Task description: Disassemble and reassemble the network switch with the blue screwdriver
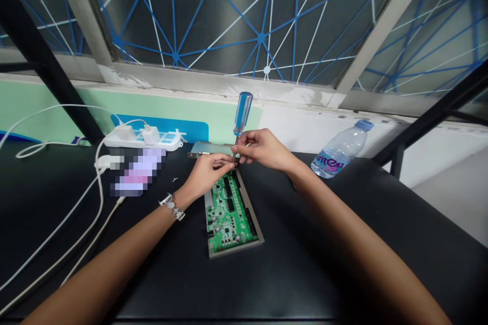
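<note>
A screwdriver [243,111] with a clear blue handle stands nearly upright, its tip down at the far end of a green circuit board [229,223]. The board lies in a shallow metal tray [249,203] on the black table. My right hand [265,150] is closed in a pinch around the screwdriver's shaft, below the handle. At the lower shaft, near the tip, the fingertips of my left hand [206,175] are pinched together, over the board's far left part. Whether a screw sits under the tip is hidden by the fingers.
Behind the board lies a flat metal cover [209,148]. A white power strip [168,138] with plugged-in chargers, cables [101,198] and a blurred-out phone-like item [139,172] are at left. Small metal bits [175,180] lie nearby. A water bottle [341,150] leans at right.
</note>
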Motion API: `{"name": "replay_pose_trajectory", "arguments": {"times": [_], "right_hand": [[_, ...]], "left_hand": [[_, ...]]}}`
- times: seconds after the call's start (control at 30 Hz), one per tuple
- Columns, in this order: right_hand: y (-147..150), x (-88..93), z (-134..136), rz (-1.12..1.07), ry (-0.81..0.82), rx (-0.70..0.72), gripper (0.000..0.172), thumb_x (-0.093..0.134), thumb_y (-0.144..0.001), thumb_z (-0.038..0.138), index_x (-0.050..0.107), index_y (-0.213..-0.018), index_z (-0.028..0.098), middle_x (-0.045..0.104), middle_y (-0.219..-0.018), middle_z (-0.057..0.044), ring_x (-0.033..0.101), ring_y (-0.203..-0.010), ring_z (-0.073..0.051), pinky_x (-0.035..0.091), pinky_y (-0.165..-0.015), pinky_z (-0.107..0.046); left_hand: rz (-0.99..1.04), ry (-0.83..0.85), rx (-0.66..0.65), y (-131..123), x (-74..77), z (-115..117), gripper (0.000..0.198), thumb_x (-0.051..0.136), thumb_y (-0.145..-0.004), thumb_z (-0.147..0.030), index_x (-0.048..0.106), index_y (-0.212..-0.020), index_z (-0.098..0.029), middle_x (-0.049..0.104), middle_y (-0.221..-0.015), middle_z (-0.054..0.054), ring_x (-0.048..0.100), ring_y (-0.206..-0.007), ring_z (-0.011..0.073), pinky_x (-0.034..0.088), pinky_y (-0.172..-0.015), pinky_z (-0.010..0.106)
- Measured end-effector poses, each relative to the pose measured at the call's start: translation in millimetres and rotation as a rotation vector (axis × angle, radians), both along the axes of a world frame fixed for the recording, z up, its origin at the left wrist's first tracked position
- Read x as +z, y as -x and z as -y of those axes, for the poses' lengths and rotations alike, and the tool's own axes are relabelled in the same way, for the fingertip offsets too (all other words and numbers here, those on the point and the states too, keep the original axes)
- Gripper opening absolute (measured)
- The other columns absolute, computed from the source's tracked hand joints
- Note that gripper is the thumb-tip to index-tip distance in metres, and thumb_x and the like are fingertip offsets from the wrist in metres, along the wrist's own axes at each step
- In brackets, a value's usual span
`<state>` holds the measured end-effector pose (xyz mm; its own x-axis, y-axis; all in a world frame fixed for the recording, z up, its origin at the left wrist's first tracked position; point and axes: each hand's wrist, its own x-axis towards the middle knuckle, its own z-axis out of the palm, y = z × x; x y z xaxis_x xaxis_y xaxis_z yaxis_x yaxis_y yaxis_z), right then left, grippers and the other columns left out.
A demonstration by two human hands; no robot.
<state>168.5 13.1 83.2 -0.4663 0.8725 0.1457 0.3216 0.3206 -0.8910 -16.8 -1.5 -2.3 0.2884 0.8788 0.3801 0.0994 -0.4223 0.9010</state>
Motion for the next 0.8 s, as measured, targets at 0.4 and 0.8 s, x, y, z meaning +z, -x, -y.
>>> {"name": "replay_pose_trajectory", "arguments": {"times": [0.4, 0.8], "right_hand": [[10.4, 1.1, 8.4, -0.019, 0.056, 0.041, 0.009, 0.062, -0.083, 0.020, 0.064, -0.090, 0.014, 0.067, -0.068, -0.001, 0.065, -0.054, -0.011, 0.051, -0.050, -0.022], [6.1, -8.8, -1.3, 0.014, -0.089, -0.070, 0.024, 0.075, -0.077, 0.035, 0.061, -0.074, 0.016, 0.065, -0.062, -0.001, 0.064, -0.053, -0.014, 0.048, -0.047, -0.025]], "left_hand": [[-0.087, -0.127, 0.040, -4.4, -6.7, -6.6, 0.013, 0.063, -0.088, -0.025, 0.070, -0.090, -0.014, 0.075, -0.090, 0.007, 0.071, -0.086, 0.0212, 0.054, -0.082, 0.033], [0.012, -0.009, -0.018, -13.6, -3.9, -1.2, 0.018, 0.065, -0.088, -0.029, 0.071, -0.092, -0.012, 0.077, -0.092, 0.010, 0.073, -0.087, 0.0217, 0.058, -0.081, 0.034]]}}
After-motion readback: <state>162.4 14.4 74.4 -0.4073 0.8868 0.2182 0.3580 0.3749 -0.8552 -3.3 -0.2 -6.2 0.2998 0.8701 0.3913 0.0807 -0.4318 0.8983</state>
